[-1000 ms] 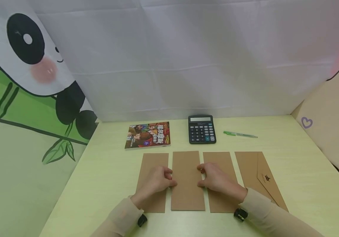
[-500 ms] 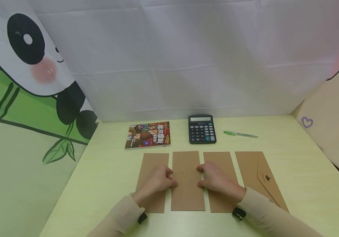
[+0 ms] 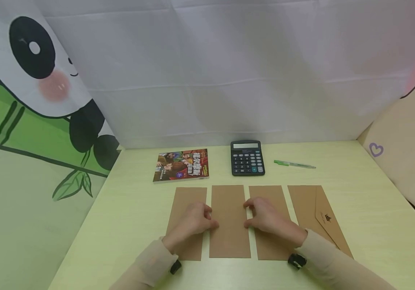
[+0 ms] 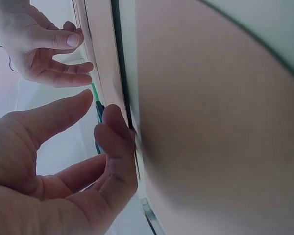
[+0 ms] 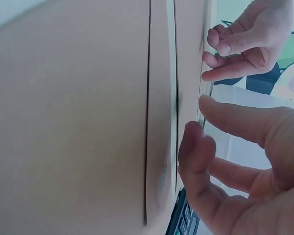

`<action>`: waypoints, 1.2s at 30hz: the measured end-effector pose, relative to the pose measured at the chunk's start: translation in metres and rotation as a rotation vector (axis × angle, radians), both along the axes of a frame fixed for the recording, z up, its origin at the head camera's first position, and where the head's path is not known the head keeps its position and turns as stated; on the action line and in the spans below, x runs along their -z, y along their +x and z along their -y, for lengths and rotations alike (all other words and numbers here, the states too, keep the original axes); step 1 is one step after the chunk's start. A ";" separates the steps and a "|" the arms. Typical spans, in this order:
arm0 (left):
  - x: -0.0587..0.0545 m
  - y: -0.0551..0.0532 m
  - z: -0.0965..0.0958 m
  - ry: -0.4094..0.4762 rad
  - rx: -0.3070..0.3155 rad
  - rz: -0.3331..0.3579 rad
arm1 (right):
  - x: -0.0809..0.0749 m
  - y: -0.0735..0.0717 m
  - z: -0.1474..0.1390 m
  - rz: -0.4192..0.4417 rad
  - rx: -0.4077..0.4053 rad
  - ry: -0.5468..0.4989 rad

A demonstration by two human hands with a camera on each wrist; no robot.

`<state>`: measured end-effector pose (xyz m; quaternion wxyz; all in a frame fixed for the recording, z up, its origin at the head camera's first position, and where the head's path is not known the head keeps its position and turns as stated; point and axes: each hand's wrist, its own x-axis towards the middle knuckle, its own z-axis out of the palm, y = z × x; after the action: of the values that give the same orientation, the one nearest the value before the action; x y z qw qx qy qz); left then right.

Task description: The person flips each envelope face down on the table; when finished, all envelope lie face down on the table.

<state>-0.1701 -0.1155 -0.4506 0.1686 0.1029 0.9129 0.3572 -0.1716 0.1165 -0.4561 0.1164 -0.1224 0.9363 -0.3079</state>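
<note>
Brown paper envelopes lie in a row on the table in the head view. My left hand (image 3: 194,219) is over the leftmost envelope (image 3: 190,196), its thumb reaching the left edge of the second envelope (image 3: 229,241). Over the third envelope (image 3: 267,193) hovers my right hand (image 3: 267,217), fingertips by the second envelope's right edge; I cannot tell whether they touch it. Both wrist views show thumb and fingers apart, loosely bent, with nothing between them. The rightmost envelope (image 3: 303,201) shows its flap and a small crown print.
Behind the row lie a colourful book (image 3: 182,165), a black calculator (image 3: 247,158) and a green pen (image 3: 294,164). A white cloth (image 3: 229,80) hangs along the table's back edge. Painted panels stand at both sides.
My right hand has shifted slightly to the right, off the second envelope's edge. The left hand and the envelopes stay almost where they were.
</note>
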 end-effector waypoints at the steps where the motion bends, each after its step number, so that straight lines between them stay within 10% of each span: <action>1: 0.000 0.000 0.000 -0.004 0.004 -0.010 | -0.001 0.000 -0.002 -0.003 0.004 -0.003; 36: 0.002 -0.009 -0.070 0.137 0.134 -0.099 | -0.009 0.016 -0.092 0.051 0.179 -0.011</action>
<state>-0.1787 -0.0453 -0.4530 0.1393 0.1924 0.8847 0.4012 -0.1553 0.2085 -0.4469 0.1114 -0.0309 0.9386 -0.3252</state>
